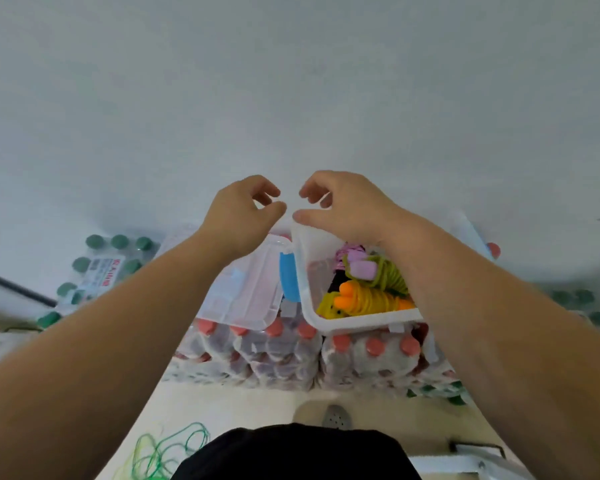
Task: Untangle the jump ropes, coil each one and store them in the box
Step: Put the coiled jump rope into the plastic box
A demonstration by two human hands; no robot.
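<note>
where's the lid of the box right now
In the head view the clear lid lies off the box, just left of it, on the shrink-wrapped red-capped bottles, under the left forearm.

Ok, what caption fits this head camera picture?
Both hands, left hand and right hand, empty above the open box holding coiled ropes.

— What is the box [309, 306] made of?
— Translucent plastic, smooth and glossy; the lid [246, 292] beside it is the same.
— And inside the box?
— Ropes [371, 296] of matt, fuzzy cord are seen.
— Under the box?
— Bottles [284, 351] wrapped in shiny film, with smooth plastic caps.
</note>
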